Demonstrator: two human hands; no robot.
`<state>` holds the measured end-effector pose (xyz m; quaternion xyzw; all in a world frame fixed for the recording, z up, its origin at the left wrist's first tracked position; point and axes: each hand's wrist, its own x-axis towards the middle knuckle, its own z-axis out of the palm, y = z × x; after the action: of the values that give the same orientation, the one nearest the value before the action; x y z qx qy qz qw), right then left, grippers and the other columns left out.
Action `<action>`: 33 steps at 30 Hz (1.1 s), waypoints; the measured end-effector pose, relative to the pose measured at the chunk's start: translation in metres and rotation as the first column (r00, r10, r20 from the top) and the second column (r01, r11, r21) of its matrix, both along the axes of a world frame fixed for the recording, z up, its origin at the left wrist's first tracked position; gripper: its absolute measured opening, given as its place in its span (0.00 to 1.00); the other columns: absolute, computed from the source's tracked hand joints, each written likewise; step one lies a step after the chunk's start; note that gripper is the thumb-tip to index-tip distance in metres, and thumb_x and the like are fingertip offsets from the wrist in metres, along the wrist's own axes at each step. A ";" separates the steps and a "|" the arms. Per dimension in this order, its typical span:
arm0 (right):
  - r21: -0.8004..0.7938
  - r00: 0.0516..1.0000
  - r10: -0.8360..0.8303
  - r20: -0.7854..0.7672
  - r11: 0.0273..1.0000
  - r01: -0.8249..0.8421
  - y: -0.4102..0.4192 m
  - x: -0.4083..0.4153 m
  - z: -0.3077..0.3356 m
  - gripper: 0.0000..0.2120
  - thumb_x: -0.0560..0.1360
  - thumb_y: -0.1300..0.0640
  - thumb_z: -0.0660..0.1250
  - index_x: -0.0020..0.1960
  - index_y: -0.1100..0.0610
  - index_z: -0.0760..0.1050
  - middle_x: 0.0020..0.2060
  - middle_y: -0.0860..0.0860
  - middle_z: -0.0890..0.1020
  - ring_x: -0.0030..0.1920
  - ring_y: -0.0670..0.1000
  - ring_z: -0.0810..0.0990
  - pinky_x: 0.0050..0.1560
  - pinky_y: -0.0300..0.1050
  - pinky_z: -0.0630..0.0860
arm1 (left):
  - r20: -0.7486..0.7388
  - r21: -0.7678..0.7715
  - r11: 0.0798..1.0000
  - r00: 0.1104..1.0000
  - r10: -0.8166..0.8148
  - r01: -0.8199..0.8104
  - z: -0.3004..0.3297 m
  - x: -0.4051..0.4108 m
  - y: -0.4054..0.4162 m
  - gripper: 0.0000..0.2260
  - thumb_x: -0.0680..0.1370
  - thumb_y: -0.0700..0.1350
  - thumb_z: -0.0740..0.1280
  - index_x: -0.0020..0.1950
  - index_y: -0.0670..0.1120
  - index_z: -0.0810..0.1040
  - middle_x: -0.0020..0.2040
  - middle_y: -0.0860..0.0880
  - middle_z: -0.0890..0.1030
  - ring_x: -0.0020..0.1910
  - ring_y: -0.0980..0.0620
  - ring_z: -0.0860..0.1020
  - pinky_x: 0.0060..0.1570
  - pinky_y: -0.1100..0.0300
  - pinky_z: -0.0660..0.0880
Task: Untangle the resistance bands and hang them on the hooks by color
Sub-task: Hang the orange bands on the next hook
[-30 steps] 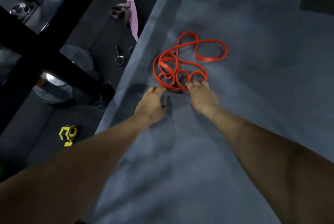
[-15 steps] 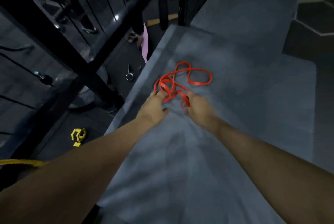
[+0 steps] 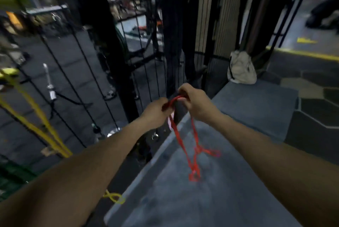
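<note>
I found the left hand [image 3: 156, 112] and right hand [image 3: 195, 101] each pinching the top of the red resistance band [image 3: 178, 136], held above the grey mat [image 3: 238, 181]. Its lower loops hung knotted; pulling the hands apart risked tightening that tangle, in my judgement.

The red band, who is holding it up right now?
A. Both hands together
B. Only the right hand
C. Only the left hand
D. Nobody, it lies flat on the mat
A: the left hand and the right hand both grip the top of the red band, and its tangled loops hang down over the gray mat.
</note>
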<state>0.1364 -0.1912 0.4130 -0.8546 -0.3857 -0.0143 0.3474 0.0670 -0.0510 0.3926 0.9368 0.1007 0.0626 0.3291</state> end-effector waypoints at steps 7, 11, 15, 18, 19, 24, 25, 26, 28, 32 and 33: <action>0.095 0.973 0.089 0.214 0.989 -0.111 0.028 -0.031 0.138 0.13 0.80 0.50 0.57 0.50 0.61 0.69 0.32 0.50 0.71 0.35 0.53 0.71 0.35 0.46 0.64 | 0.261 -0.252 0.965 0.955 0.141 -0.073 0.151 -0.051 0.027 0.09 0.80 0.47 0.61 0.42 0.45 0.73 0.31 0.49 0.72 0.29 0.52 0.74 0.35 0.55 0.73; 0.102 0.946 0.090 0.310 0.987 -0.127 0.043 -0.040 0.190 0.14 0.79 0.46 0.58 0.47 0.58 0.69 0.34 0.53 0.74 0.35 0.55 0.74 0.35 0.48 0.68 | 0.298 -0.255 0.964 0.942 0.158 -0.081 0.212 -0.075 0.033 0.06 0.79 0.43 0.63 0.52 0.41 0.73 0.37 0.49 0.72 0.33 0.56 0.74 0.41 0.58 0.75; 0.156 0.938 0.107 0.330 0.974 -0.166 0.060 -0.044 0.231 0.14 0.78 0.45 0.60 0.45 0.56 0.71 0.32 0.47 0.72 0.36 0.52 0.72 0.37 0.46 0.70 | 0.371 -0.379 0.921 0.897 0.242 -0.092 0.252 -0.093 0.045 0.07 0.76 0.32 0.65 0.52 0.40 0.72 0.37 0.48 0.73 0.33 0.53 0.72 0.34 0.64 0.73; 0.242 0.941 0.159 0.299 0.941 -0.236 0.081 -0.047 0.259 0.13 0.79 0.50 0.60 0.47 0.59 0.75 0.36 0.52 0.77 0.38 0.52 0.75 0.40 0.45 0.70 | 0.421 -0.367 0.925 0.868 0.261 -0.100 0.279 -0.103 0.061 0.07 0.76 0.29 0.63 0.47 0.40 0.73 0.37 0.44 0.72 0.32 0.52 0.71 0.32 0.63 0.70; 0.272 0.943 0.173 0.286 0.928 -0.253 0.089 -0.048 0.268 0.12 0.79 0.52 0.61 0.47 0.60 0.75 0.37 0.53 0.77 0.38 0.52 0.75 0.40 0.44 0.69 | 0.434 -0.357 0.927 0.858 0.276 -0.117 0.288 -0.105 0.068 0.07 0.76 0.30 0.63 0.46 0.41 0.73 0.38 0.44 0.72 0.33 0.51 0.71 0.34 0.62 0.69; 0.477 0.952 0.201 0.229 0.830 -0.290 0.132 -0.050 0.317 0.06 0.79 0.56 0.61 0.44 0.55 0.74 0.34 0.45 0.73 0.36 0.44 0.71 0.36 0.37 0.65 | 0.409 -0.340 0.932 0.873 0.267 -0.126 0.326 -0.110 0.095 0.03 0.79 0.41 0.63 0.46 0.43 0.74 0.34 0.48 0.71 0.31 0.54 0.70 0.31 0.64 0.70; 0.505 0.952 0.203 0.228 0.812 -0.294 0.139 -0.050 0.327 0.06 0.79 0.57 0.61 0.44 0.55 0.73 0.35 0.44 0.72 0.36 0.43 0.71 0.36 0.35 0.65 | 0.382 -0.325 0.937 0.889 0.254 -0.128 0.331 -0.111 0.101 0.05 0.79 0.43 0.63 0.44 0.44 0.74 0.34 0.49 0.71 0.31 0.55 0.69 0.30 0.66 0.70; 0.523 0.952 0.200 0.232 0.799 -0.296 0.146 -0.051 0.335 0.06 0.79 0.57 0.60 0.44 0.56 0.73 0.36 0.44 0.73 0.37 0.43 0.71 0.36 0.34 0.64 | 0.365 -0.324 0.938 0.898 0.244 -0.123 0.337 -0.112 0.106 0.06 0.79 0.43 0.63 0.42 0.45 0.73 0.34 0.50 0.71 0.32 0.55 0.69 0.31 0.66 0.71; 0.554 0.955 0.183 0.234 0.782 -0.285 0.157 -0.049 0.349 0.06 0.79 0.57 0.60 0.46 0.57 0.74 0.39 0.48 0.75 0.40 0.47 0.73 0.38 0.36 0.66 | 0.385 -0.355 0.929 0.890 0.245 -0.102 0.348 -0.113 0.118 0.05 0.78 0.41 0.64 0.43 0.45 0.74 0.36 0.49 0.73 0.34 0.55 0.71 0.36 0.64 0.72; 0.569 0.958 0.153 0.241 0.777 -0.268 0.172 -0.042 0.361 0.11 0.80 0.55 0.59 0.50 0.62 0.76 0.41 0.52 0.76 0.41 0.49 0.74 0.37 0.39 0.67 | 0.517 -0.451 0.892 0.802 0.298 -0.041 0.375 -0.117 0.137 0.06 0.77 0.34 0.64 0.45 0.44 0.74 0.40 0.48 0.74 0.38 0.54 0.72 0.35 0.65 0.74; 0.565 0.955 0.186 0.233 0.773 -0.289 0.174 -0.041 0.361 0.11 0.79 0.54 0.60 0.47 0.60 0.76 0.37 0.50 0.76 0.36 0.47 0.73 0.33 0.38 0.66 | 0.541 -0.443 0.896 0.784 0.305 -0.043 0.380 -0.119 0.140 0.05 0.76 0.35 0.64 0.45 0.45 0.74 0.42 0.48 0.74 0.40 0.54 0.73 0.38 0.64 0.75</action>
<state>0.0958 -0.0168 0.7737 -0.6432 -0.4939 -0.1599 0.5628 -0.0522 0.0894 0.7730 0.7652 0.0907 0.3631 0.5239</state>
